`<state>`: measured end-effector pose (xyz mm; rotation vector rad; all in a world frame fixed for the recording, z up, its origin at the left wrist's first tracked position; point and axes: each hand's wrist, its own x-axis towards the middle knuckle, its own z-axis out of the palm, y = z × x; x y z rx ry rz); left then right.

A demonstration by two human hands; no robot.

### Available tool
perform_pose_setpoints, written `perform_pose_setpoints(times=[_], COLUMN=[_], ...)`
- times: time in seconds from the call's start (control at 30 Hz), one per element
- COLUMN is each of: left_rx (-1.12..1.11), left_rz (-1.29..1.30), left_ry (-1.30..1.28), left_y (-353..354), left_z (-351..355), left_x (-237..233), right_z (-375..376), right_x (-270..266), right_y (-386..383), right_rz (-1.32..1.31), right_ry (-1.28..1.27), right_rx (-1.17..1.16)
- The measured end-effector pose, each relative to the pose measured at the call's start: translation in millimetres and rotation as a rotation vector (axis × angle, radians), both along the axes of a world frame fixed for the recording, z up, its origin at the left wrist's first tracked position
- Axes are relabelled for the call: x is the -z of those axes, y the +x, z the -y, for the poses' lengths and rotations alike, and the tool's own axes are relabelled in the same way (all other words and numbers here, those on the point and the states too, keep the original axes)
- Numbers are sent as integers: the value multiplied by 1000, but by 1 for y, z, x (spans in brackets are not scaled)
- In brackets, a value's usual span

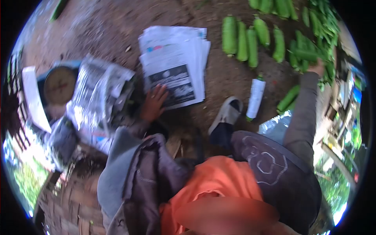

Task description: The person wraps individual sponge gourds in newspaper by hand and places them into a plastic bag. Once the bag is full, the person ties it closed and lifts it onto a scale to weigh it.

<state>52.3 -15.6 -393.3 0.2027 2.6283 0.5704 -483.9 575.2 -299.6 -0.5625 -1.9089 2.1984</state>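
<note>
My left hand lies with fingers stretched out on the lower left edge of a stack of printed paper sheets on the ground. At the far right, my right hand is closed around one end of a long green gourd, among other gourds in the pile. My fingers there are partly hidden. Between my foot and that arm lies a gourd wrapped in white paper, its green ends showing. Several bare gourds lie in a row on the soil right of the sheets.
A clear plastic bundle of paper stands left of my left hand, next to a round-topped container. More gourds and a silvery plastic sheet lie near my right forearm. My shoe rests on the dirt floor.
</note>
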Motion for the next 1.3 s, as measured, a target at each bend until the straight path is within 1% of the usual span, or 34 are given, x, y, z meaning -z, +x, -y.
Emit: perform_pose_setpoints(times=[0.03,0.07,0.1,0.17,0.2,0.23,0.27,0.3,0.33,0.37,0.4,0.47,0.5,0.57,0.6,0.7,0.77,0.8,0.9,0.93,1.03,1.07,1.17,1.27,1.3], left_rx=[-18,-33,-62,-105,-52,-35,-14,10,12,15,17,4,-3,-17,-22,-65,-231,-311,-495,-510,-631,-607,-557,-546,-539], left_rz=[-18,-44,-29,-12,-17,-29,-41,-51,-59,-65,-72,-141,-174,-327,-405,-477,-441,-424,-468,-515,-425,-372,-369,-336,-367], left_ry=[11,29,42,82,23,5,-12,-29,-7,14,36,68,83,130,149,306,361,393,456,478,614,642,677,675,651], left_y=[-1,-1,-3,-9,-7,-5,-4,-2,-1,0,0,1,3,5,7,13,17,17,7,5,3,1,-3,-8,-10], left_z=[2,3,3,4,3,2,1,1,2,3,4,4,4,5,6,11,11,10,14,15,14,17,21,23,23], left_x=[2,4,1,-10,-7,-4,-2,1,2,2,3,6,10,20,24,18,4,-2,-17,-14,-8,-9,-11,-20,-18], right_z=[66,101,126,164,224,271,299,340,371,410,424,452,457,463,464,456,442,434,408,402,393,391,389,395,395], right_x=[-48,-72,-80,-66,-64,-55,-25,-20,9,6,49,66,79,92,91,82,77,74,63,59,53,56,67,70,72], right_y=[28,45,53,62,91,126,150,187,222,267,294,336,354,370,373,375,369,366,360,360,360,360,359,352,349], right_rz=[-26,-120,-217,-6,75,82,120,120,91,42,-140,-317,-487,-600,-593,-595,-617,-584,-553,-515,-542,-518,-435,-254,-167], right_ry=[11,-55,-117,-334,-199,-56,-24,397,705,578,543,994,1066,1201,1180,1076,968,903,858,853,870,871,871,825,771], right_rx=[154,67,-17,-513,-470,-569,-726,-1031,-1131,-1259,-1370,-1572,-1520,-1498,-1497,-1494,-1489,-1498,-1559,-1593,-1632,-1628,-1608,-1592,-1571])
